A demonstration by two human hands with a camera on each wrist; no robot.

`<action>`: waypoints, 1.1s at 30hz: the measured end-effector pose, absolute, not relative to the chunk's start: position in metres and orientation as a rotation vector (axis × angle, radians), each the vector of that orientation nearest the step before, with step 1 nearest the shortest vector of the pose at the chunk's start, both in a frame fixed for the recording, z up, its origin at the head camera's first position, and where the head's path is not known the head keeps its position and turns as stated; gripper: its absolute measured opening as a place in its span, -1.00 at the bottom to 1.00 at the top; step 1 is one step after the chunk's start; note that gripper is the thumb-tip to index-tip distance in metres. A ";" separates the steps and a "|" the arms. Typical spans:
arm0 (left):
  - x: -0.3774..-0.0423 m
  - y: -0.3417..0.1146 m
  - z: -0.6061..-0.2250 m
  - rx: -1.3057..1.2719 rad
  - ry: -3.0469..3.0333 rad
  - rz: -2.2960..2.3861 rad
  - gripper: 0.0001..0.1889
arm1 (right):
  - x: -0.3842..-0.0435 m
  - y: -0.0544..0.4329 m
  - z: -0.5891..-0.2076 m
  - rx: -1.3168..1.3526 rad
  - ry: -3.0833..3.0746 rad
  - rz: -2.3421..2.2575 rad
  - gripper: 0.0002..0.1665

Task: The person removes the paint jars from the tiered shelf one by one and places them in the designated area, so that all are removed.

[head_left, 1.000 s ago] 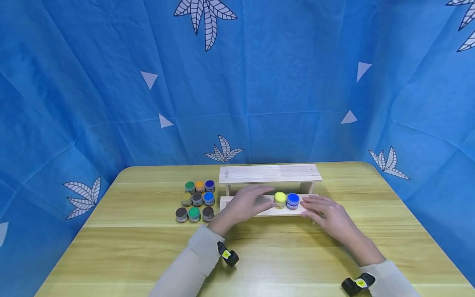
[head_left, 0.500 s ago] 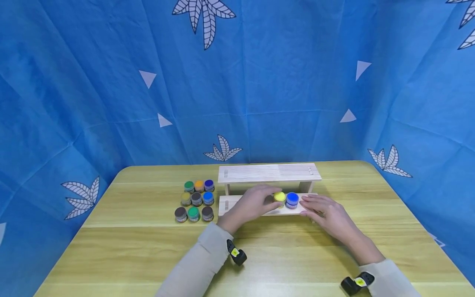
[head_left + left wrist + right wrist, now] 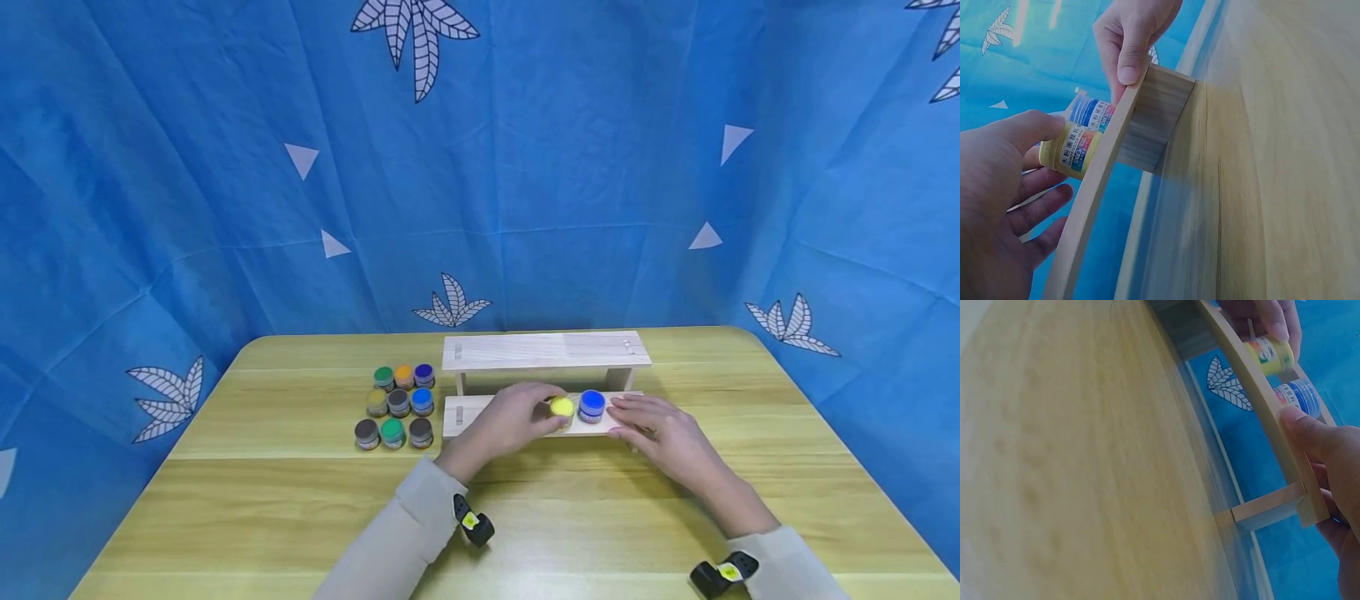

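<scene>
My left hand [image 3: 513, 414] pinches a small yellow-lidded paint jar [image 3: 562, 408] between thumb and fingers, over the lower board of a two-tier wooden rack [image 3: 546, 351]. The left wrist view shows the yellow jar [image 3: 1072, 150] with its printed label, close against the board. Just to its right a blue-lidded paint jar [image 3: 592, 405] stands on the same board, with a small gap between the two. At the board's right end my right hand [image 3: 667, 437] grips the rack, thumb on the front edge and fingers beyond it, beside the blue jar [image 3: 1299, 399].
Left of the rack, several paint jars stand in rows on the wooden table [image 3: 300, 500]; among them are an orange-lidded jar [image 3: 404, 374] and a green-lidded jar [image 3: 392, 432]. A blue patterned cloth [image 3: 570, 167] hangs behind the table.
My left hand reached right and took hold of the yellow jar, then drew it slightly left and nearer, widening the gap to the blue jar. My right hand stays at the rack's end.
</scene>
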State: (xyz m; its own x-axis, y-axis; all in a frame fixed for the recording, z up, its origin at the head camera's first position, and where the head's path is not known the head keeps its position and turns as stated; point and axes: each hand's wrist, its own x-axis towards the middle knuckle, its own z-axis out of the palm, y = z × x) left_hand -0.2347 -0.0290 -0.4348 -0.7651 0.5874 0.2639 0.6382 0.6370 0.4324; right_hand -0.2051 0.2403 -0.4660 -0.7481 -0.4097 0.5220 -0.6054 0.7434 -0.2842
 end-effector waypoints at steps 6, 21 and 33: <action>-0.225 -0.043 -0.430 -1.033 -2.763 -0.836 -0.61 | -0.206 0.241 -0.466 0.779 -2.498 0.614 -0.57; -0.203 -0.090 -0.423 -0.927 -2.729 -0.913 -0.59 | -0.204 0.240 -0.466 0.774 -2.490 0.621 -0.57; -0.191 -0.125 -0.424 -0.851 -2.737 -0.997 -0.57 | -0.203 0.238 -0.465 0.767 -2.494 0.623 -0.56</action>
